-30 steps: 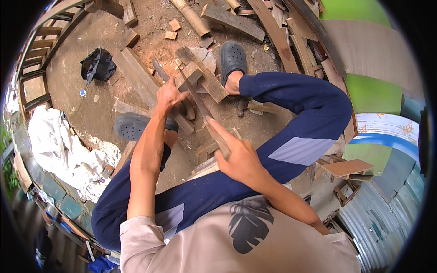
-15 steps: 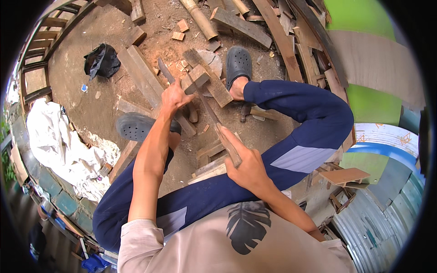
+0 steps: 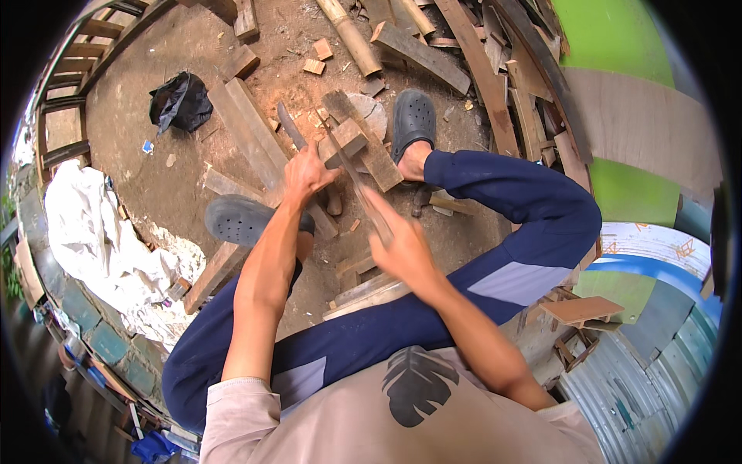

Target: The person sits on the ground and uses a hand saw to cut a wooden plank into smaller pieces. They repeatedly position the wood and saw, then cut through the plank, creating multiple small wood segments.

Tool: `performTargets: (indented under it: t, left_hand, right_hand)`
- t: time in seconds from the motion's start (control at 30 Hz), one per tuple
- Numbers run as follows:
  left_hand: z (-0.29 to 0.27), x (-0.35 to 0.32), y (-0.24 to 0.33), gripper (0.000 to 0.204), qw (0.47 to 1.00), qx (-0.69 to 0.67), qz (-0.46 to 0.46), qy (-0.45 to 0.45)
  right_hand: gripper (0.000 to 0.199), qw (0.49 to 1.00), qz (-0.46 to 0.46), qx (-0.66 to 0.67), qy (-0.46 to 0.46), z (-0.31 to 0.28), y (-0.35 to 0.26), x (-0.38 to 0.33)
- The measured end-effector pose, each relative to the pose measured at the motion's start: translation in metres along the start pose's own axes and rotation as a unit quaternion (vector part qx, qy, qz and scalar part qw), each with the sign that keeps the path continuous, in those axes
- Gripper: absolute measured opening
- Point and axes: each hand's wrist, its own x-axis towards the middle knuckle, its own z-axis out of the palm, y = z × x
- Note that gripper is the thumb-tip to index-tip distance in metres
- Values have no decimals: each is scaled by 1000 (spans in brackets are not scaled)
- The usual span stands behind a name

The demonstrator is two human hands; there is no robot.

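Note:
My right hand (image 3: 403, 249) is closed round the handle of a hand saw (image 3: 357, 179). The narrow blade runs away from me across a short wooden block (image 3: 342, 144). That block rests on a longer board (image 3: 377, 161) lying on the ground. With its fingers wrapped over the near left end of the block, my left hand (image 3: 309, 172) grips it beside the blade. A machete (image 3: 292, 126) lies on the ground by my left hand, which hides its middle part. What looks like a hammer (image 3: 421, 199) is near my right shoe.
Long planks (image 3: 246, 124) lie ahead to the left, near a black plastic bag (image 3: 181, 103). Two small offcuts (image 3: 314, 66) and a bamboo pole (image 3: 349, 37) lie farther off. Scrap timber (image 3: 525, 93) is piled at the right. White cloth (image 3: 89, 232) lies at the left.
My right hand has pushed the saw forward, away from my body, along the block. My left hand keeps its grip on the block. The whole view has shifted slightly.

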Motion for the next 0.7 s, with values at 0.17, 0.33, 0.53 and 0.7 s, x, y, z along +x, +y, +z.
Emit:
performTargets:
  t: [0.17,0.33,0.53,0.7]
  left_hand:
    - [15,0,-5,83,1000,-3,9,-1]
    - [3,-5,-2,82,1000,2,-17,-5]
    - [8,8,1,78,999,-17,-15,-24]
    - [11,-2,-3,84,1000,6,-4,1]
  right_hand:
    - [73,999,28,-26,-10,21,5,54]
    - [85,999,-40,17,-1,-18,-17,-77]
    - [75,996,72,-54,-28,26,-3,87]
    - [82,1000,-18,1,-3,-9,-15,-45]
